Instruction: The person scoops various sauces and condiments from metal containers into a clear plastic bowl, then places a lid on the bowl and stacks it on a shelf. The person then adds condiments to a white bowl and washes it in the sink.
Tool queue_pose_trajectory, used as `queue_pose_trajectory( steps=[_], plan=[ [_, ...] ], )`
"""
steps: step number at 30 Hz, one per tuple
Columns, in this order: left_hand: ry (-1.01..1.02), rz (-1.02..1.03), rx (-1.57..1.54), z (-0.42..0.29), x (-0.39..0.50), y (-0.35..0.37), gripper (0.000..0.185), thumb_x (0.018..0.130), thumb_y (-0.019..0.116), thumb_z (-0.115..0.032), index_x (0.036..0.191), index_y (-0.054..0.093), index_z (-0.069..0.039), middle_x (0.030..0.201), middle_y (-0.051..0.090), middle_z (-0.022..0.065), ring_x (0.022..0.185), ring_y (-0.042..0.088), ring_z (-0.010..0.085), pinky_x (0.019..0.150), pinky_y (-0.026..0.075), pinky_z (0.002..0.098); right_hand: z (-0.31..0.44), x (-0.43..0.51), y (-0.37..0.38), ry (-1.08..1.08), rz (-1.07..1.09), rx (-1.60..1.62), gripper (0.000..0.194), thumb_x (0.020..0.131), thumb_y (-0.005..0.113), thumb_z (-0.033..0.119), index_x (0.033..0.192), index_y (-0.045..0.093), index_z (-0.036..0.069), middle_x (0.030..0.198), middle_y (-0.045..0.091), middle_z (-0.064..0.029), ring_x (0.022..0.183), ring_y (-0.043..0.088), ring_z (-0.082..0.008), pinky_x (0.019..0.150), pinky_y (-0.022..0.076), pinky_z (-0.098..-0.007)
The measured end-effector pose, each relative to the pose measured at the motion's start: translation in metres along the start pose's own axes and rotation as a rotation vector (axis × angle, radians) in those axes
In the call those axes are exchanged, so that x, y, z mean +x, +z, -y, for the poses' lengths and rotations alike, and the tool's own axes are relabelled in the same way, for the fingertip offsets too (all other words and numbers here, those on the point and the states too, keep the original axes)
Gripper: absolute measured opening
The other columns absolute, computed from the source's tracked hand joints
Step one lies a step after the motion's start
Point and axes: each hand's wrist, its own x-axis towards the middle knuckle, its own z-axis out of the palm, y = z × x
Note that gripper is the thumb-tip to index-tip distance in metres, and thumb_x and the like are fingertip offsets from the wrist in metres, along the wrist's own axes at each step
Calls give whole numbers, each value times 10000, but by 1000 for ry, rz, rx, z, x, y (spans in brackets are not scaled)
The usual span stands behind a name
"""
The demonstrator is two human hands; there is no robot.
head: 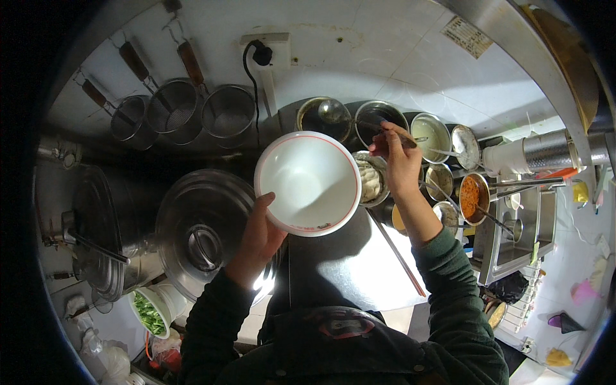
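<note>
My left hand (pixel 262 221) grips the lower left rim of a white bowl with a red line round its edge (pixel 308 180). Nothing shows inside the bowl, which tilts towards me. In my right hand (pixel 402 161) is the dark handle of a metal ladle (pixel 332 110). The ladle's cup is over a round pot of dark liquid (pixel 302 115), beyond the bowl; whether it touches the liquid I cannot tell. Beneath my right forearm and wrist stand several seasoning containers. Close by is a metal basin (pixel 385 192) with a pale, lumpy substance.
A large lidded steel pot (pixel 178 202) stands left, beside another lidded pot (pixel 96 231). Wire strainers (pixel 228 113) hang on the wall. Chopsticks (pixel 397 252) lie on the steel counter (pixel 317 269). Rightwards are a pan of orange-red food (pixel 463 183) and a steel sink-like unit (pixel 488 269).
</note>
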Motion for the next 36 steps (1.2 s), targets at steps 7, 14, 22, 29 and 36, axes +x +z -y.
queue_pose_trajectory(
  steps=[7, 14, 22, 29, 36],
  plan=[
    [-2, -12, -7, -2, 1, -2, 700, 915, 570, -289, 1503, 267, -58, 1450, 419, 180, 1361, 410, 317, 1118, 357, 528, 5, -5, -6, -117, 14, 36, 250, 1036, 505, 120, 1178, 591, -66, 869, 664, -142, 699, 661, -195, 634, 581, -321],
    [4, 2, 13, -3, 4, -1, 724, 902, 588, -261, 1504, 249, -45, 1461, 406, 174, 1353, 417, 320, 1108, 371, 519, 3, -7, -6, -71, 0, 10, 244, 1035, 499, 113, 1172, 594, -65, 887, 667, -141, 709, 666, -196, 635, 585, -314],
    [-5, -26, -5, -4, 9, 6, 727, 903, 590, -264, 1507, 247, -47, 1472, 397, 168, 1366, 403, 322, 1117, 362, 526, 17, -4, -9, -64, 16, 42, 254, 1044, 483, 121, 1190, 586, -59, 893, 657, -145, 722, 662, -198, 647, 574, -315],
    [10, 40, 2, -4, 23, 12, 726, 910, 594, -296, 1509, 258, -61, 1481, 392, 160, 1377, 392, 318, 1122, 352, 531, 56, -46, -9, -169, 153, 81, 265, 1047, 473, 112, 1207, 573, -73, 915, 646, -171, 729, 661, -208, 657, 563, -323],
    [18, 51, -11, -1, 29, 14, 695, 911, 599, -292, 1494, 300, -60, 1471, 416, 148, 1377, 395, 307, 1128, 341, 526, 68, -94, -14, -384, 398, -277, 234, 1041, 460, 91, 1147, 604, -60, 887, 654, -166, 735, 682, -226, 656, 573, -313]
  ],
)
